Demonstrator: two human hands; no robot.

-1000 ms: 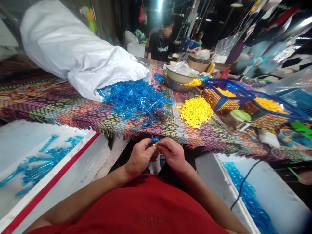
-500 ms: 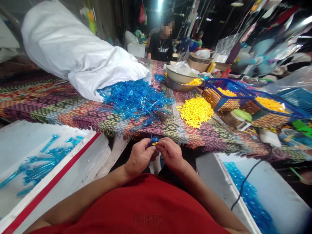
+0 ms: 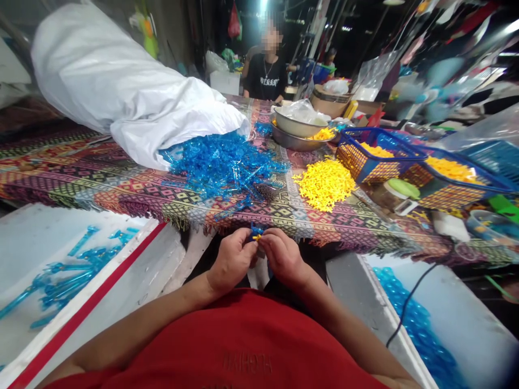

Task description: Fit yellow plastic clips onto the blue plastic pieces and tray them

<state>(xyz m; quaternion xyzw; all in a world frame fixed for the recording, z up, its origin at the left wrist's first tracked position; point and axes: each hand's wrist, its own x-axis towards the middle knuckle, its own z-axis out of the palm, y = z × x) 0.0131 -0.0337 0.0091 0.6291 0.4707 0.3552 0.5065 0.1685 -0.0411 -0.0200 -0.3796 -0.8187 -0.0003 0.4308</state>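
Observation:
Both hands meet in front of my red shirt, just below the fringed edge of the cloth. My left hand (image 3: 232,258) is closed, thumb and fingers pinching at a small blue plastic piece (image 3: 255,228). From the other side my right hand (image 3: 284,255) pinches at a small yellow plastic piece (image 3: 257,237); the two pieces touch or nearly touch between the fingertips. Fingers hide much of both. Ahead on the cloth lie a pile of clear blue plastic parts (image 3: 227,162) and, to its right, a heap of small yellow pieces (image 3: 325,185).
A white sack (image 3: 133,92) lies with its mouth at the blue pile. Blue baskets (image 3: 377,167), stacked bowls (image 3: 295,138) and a green-lidded jar (image 3: 399,195) stand right. White foam boxes (image 3: 133,270) with blue parts flank me. A person (image 3: 265,73) is across the table.
My hands stay together at the same place, with only slight finger movement around the small pieces. The view has shifted a little, and the person across the table has straightened.

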